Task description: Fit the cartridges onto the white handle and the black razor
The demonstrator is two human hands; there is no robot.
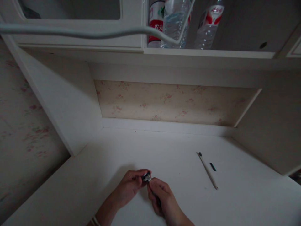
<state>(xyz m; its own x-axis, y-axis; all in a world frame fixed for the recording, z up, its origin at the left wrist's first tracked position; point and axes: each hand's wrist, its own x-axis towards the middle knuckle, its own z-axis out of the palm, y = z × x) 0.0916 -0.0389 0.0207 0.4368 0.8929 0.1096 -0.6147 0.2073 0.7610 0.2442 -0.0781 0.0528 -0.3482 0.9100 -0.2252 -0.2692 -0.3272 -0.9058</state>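
Note:
My left hand (131, 185) is closed in a pinch on a small black-and-silver piece (147, 177), low in the middle of the head view. Its exact kind is too small to make out. Close against it on the right, my right hand (164, 195) is wrapped round a dark slender thing (156, 199) that runs down into the palm. The upper end of that thing reaches toward the silver piece; whether they touch or are joined, I cannot tell. Both hands are above the white desk (113, 147).
To the right lie a white pen-like stick (208, 171) with a dark end and a short dark strip (213, 166). Overhead, a pale bar (94, 33) crosses in front of a shelf with several bottles (208, 26). White side panels (63, 94) flank the desk.

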